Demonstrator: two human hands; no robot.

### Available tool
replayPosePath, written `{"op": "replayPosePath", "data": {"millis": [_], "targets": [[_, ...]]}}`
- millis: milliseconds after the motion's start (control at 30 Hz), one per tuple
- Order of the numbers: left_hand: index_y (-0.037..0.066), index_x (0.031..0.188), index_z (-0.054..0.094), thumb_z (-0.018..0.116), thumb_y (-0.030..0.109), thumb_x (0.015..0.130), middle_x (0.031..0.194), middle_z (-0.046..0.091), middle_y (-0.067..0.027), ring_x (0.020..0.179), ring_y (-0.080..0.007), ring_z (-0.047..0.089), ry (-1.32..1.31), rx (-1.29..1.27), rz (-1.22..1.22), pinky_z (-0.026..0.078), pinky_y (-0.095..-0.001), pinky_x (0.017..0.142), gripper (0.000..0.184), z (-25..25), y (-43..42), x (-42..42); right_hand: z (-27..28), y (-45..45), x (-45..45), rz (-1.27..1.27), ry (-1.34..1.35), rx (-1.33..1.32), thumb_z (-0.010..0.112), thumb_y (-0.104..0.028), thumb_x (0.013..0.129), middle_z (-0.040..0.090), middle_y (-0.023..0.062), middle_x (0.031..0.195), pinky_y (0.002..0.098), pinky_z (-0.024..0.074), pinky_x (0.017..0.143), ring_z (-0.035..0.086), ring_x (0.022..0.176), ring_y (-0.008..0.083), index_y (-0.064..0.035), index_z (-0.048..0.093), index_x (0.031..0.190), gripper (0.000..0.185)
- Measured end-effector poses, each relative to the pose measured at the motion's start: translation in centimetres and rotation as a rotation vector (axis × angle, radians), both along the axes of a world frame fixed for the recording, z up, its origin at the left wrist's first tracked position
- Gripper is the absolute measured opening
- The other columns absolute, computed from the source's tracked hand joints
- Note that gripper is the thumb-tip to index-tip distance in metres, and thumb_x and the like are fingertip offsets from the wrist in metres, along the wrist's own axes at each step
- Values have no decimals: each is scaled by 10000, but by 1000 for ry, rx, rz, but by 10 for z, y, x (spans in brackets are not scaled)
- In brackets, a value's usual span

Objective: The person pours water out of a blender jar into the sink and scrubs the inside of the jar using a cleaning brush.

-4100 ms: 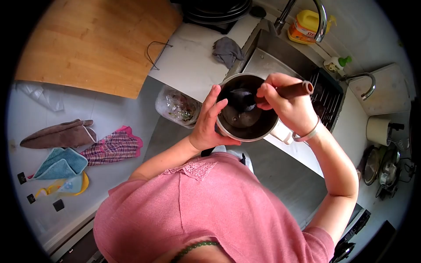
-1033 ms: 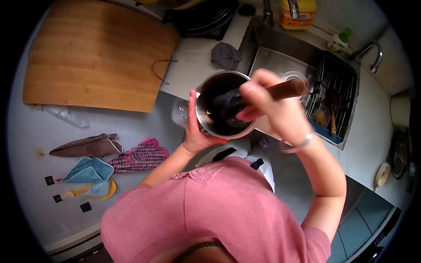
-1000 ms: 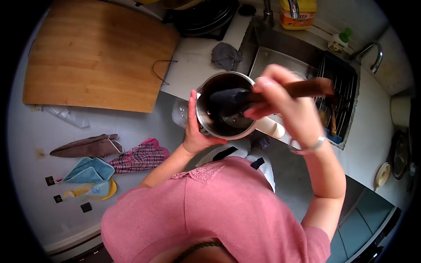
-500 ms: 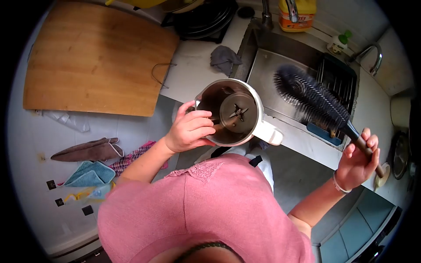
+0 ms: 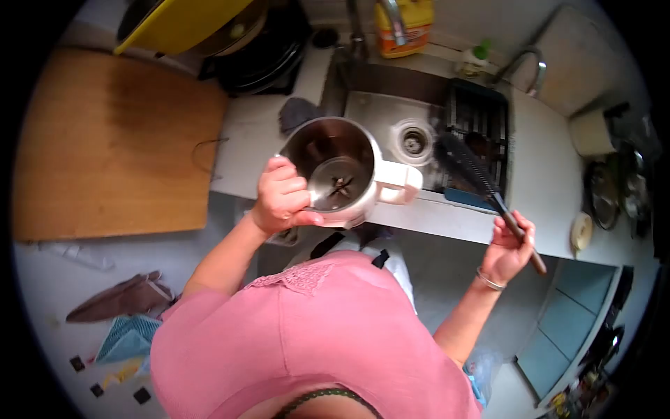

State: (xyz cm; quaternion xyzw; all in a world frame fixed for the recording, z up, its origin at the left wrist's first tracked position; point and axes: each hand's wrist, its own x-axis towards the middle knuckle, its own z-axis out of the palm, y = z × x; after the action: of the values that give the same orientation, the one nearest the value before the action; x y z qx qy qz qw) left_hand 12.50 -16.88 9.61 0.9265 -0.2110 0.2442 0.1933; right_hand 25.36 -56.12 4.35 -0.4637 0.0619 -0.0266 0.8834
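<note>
My left hand (image 5: 280,199) grips the rim of a blender jug (image 5: 324,143) on its left side, fingers hooked over the edge. The steel jug is tilted so that its open mouth and the blades (image 5: 340,186) at the bottom show; its white handle (image 5: 399,183) points right, with no hand on it. In my right hand (image 5: 508,249) is a black-bristled brush (image 5: 466,162), held by its dark handle. Its bristle head is apart from the jug, over the right part of the sink (image 5: 370,105). The bristles are a little blurred.
A dark rack (image 5: 457,105) sits in the sink's right side, near the drain (image 5: 413,142). A grey cloth (image 5: 296,115) lies left of the sink. Behind are faucets and a yellow bottle (image 5: 405,28). A large wooden board (image 5: 118,153) is at left, pans (image 5: 262,66) at the back.
The view has shifted, so most things sit further left. The brush head has turned edge-on and come closer to the jug. The sink drain now shows. Both hands keep their holds.
</note>
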Motion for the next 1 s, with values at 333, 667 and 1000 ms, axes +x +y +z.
{"op": "replayPosePath", "data": {"millis": [333,667,1000], "targets": [[95,508,385,524,479,911,523,353,-42,502,-230,386,-62,-88,51,368,-357,645,574,1,-4,20,-33,-26,-12,-93,144,278,472,-283,998,641,194,1122,340,623,734,687,890,335,-27,594,1040,287],[79,515,405,490,427,933,538,345,-64,528,-255,395,-34,-84,169,374,-363,678,551,9,-32,32,-33,-65,40,-52,-64,72,454,-224,1008,482,206,1325,376,550,922,613,1087,368,4,563,1058,258],[55,520,373,507,424,934,535,347,-77,534,-266,393,-79,16,238,370,-369,665,571,16,-72,48,-121,-126,102,254,-683,-1591,643,-31,791,449,141,1362,427,507,848,555,1090,368,-73,577,946,174]]}}
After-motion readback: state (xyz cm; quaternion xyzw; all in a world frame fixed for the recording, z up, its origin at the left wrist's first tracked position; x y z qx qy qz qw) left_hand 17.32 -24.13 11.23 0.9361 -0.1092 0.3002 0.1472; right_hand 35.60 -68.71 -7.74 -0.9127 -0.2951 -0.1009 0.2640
